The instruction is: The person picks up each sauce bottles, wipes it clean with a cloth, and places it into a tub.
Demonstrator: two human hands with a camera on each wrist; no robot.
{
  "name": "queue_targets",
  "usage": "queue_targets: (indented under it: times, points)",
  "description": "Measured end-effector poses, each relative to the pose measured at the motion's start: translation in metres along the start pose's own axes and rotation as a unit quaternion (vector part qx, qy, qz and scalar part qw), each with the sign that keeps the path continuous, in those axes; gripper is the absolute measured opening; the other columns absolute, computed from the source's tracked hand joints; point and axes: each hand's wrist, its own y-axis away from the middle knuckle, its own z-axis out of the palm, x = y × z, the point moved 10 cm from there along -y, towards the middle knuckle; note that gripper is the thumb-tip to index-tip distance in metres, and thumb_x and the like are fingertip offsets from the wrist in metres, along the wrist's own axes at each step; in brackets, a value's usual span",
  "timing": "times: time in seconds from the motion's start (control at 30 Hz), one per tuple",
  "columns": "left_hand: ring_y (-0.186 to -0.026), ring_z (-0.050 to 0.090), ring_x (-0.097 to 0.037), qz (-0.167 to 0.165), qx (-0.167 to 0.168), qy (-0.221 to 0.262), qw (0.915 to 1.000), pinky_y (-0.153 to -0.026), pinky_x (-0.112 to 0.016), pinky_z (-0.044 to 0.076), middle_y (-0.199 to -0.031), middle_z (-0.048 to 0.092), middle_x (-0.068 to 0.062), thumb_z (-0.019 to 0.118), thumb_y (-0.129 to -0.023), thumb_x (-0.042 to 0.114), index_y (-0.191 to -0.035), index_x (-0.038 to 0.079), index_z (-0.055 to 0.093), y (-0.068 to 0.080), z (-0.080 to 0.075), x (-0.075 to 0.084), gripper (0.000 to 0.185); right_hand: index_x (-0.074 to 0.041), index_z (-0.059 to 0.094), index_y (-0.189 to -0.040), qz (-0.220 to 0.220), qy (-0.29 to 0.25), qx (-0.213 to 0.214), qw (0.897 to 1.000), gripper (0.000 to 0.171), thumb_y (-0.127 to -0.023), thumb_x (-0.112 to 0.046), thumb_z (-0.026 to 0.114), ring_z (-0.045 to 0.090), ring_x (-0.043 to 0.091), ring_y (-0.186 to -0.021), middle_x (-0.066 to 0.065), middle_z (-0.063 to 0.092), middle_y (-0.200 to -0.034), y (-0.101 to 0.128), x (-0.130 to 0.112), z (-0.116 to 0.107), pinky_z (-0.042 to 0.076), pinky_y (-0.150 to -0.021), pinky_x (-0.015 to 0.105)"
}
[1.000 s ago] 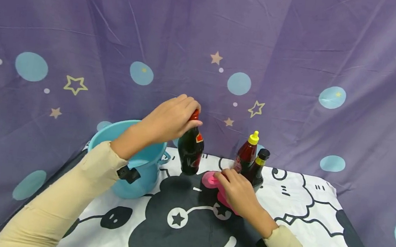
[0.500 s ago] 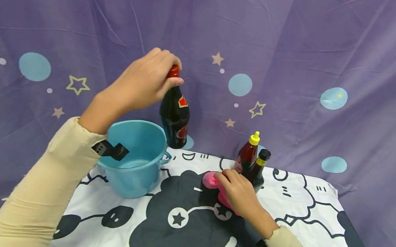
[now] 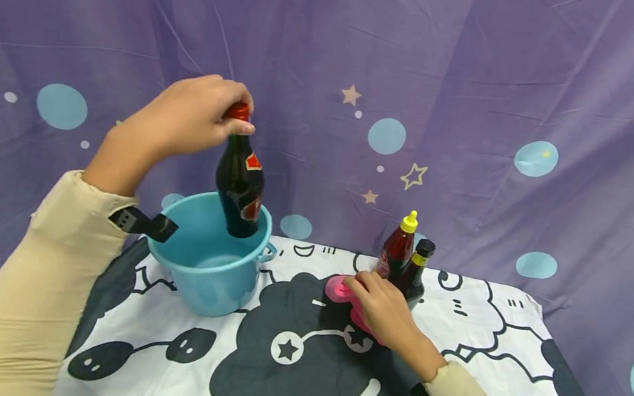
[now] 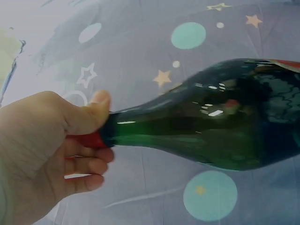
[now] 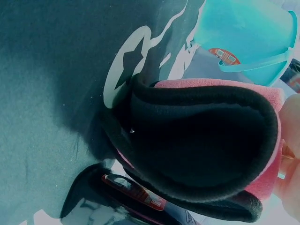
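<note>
Head view shows both arms in cream sleeves: the left hand [image 3: 200, 112] grasps a dark bottle [image 3: 239, 182] by its red cap, the bottle hanging almost upright, its base within the outline of the rim of a light-blue bucket [image 3: 215, 293]. Whether that base lies below the rim is hard to tell. The right hand [image 3: 384, 304] has its fingers curled on a pink pouch [image 3: 337, 289], just in front of two standing bottles: a red sauce bottle [image 3: 394, 250] with a yellow nozzle and a black-capped bottle [image 3: 413, 272] with a yellow neck band.

Left wrist view alone shows thumb and fingers wrapped round the cap and the glass glowing green where light passes through; from the head it looks nearly black.

Right wrist view gives the pouch's inside, a dark lining edged with thick black trim, its pink side pinched between fingers cut off by the frame. It also shows an orange-red sticker [image 5: 224, 56] on the bucket and its handle [image 5: 255, 63].

A white cloth with black-and-grey cartoon sheep covers the tabletop [image 3: 278, 386]. Behind hangs a purple curtain [image 3: 309, 34] printed with stars and blue discs, lightly creased.
</note>
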Motion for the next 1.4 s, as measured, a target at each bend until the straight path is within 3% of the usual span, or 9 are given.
queue_targets:
  times: [0.13, 0.3, 0.47, 0.7, 0.9, 1.17, 1.4]
  points:
    - [-0.088, 0.054, -0.027, -0.005, -0.057, -0.001, 0.9984, -0.077, -0.045, 0.044, -0.098, 0.062, -0.013, 0.067, -0.100, 0.029, -0.112, 0.006, 0.063, 0.002, 0.018, -0.008, 0.027, -0.010, 0.069, -0.119, 0.001, 0.004, -0.007, 1.000, 0.052, -0.071, -0.004, 0.089, 0.065, 0.022, -0.087, 0.008, 0.066, -0.102, 0.001, 0.000, 0.001, 0.061, -0.077, 0.037]
    - [-0.079, 0.052, -0.023, -0.017, -0.100, -0.005, 0.9948, -0.072, -0.040, 0.040, -0.085, 0.057, -0.007, 0.070, -0.097, 0.027, -0.105, 0.009, 0.063, 0.002, 0.042, -0.024, 0.021, -0.009, 0.069, -0.119, -0.001, 0.005, -0.012, 1.000, 0.054, -0.070, -0.004, 0.090, 0.066, 0.022, -0.088, 0.008, 0.066, -0.102, 0.003, -0.001, 0.002, 0.061, -0.078, 0.037]
    - [-0.079, 0.054, -0.024, -0.028, -0.136, -0.008, 0.9903, -0.071, -0.042, 0.043, -0.090, 0.062, -0.007, 0.072, -0.096, 0.029, -0.110, 0.009, 0.064, 0.006, 0.065, -0.040, 0.026, -0.010, 0.069, -0.120, -0.001, 0.002, -0.016, 1.000, 0.056, -0.069, -0.003, 0.091, 0.066, 0.022, -0.087, 0.008, 0.066, -0.103, 0.002, -0.002, 0.002, 0.061, -0.078, 0.036]
    - [-0.082, 0.053, -0.026, -0.028, -0.139, -0.037, 0.9892, -0.074, -0.044, 0.044, -0.090, 0.061, -0.008, 0.073, -0.094, 0.025, -0.105, 0.010, 0.062, 0.013, 0.089, -0.049, 0.022, -0.012, 0.069, -0.120, 0.001, 0.004, -0.024, 1.000, 0.059, -0.067, -0.004, 0.093, 0.066, 0.021, -0.089, 0.008, 0.068, -0.104, 0.001, -0.002, 0.003, 0.061, -0.080, 0.036]
    - [-0.093, 0.052, -0.029, -0.038, -0.146, -0.045, 0.9876, -0.086, -0.051, 0.042, -0.094, 0.066, -0.008, 0.074, -0.094, 0.023, -0.102, 0.009, 0.061, 0.016, 0.111, -0.059, 0.020, -0.012, 0.068, -0.118, -0.004, 0.003, -0.023, 1.000, 0.054, -0.070, -0.006, 0.091, 0.066, 0.021, -0.089, 0.007, 0.067, -0.103, 0.002, -0.003, 0.004, 0.061, -0.080, 0.036]
    - [-0.100, 0.047, -0.030, -0.027, -0.141, -0.058, 0.9880, -0.093, -0.053, 0.038, -0.096, 0.065, -0.006, 0.070, -0.097, 0.023, -0.101, 0.011, 0.058, 0.018, 0.128, -0.060, 0.018, -0.012, 0.068, -0.117, -0.009, 0.001, -0.021, 1.000, 0.050, -0.072, -0.008, 0.090, 0.066, 0.021, -0.089, 0.007, 0.067, -0.103, 0.001, -0.004, 0.004, 0.061, -0.082, 0.036]
    - [-0.098, 0.043, -0.029, -0.025, -0.130, -0.062, 0.9893, -0.088, -0.049, 0.038, -0.097, 0.062, -0.006, 0.066, -0.099, 0.022, -0.104, 0.010, 0.055, 0.023, 0.137, -0.064, 0.017, -0.011, 0.069, -0.116, -0.013, 0.001, -0.018, 1.000, 0.048, -0.073, -0.007, 0.089, 0.065, 0.021, -0.088, 0.007, 0.067, -0.101, 0.002, -0.005, 0.004, 0.060, -0.080, 0.036]
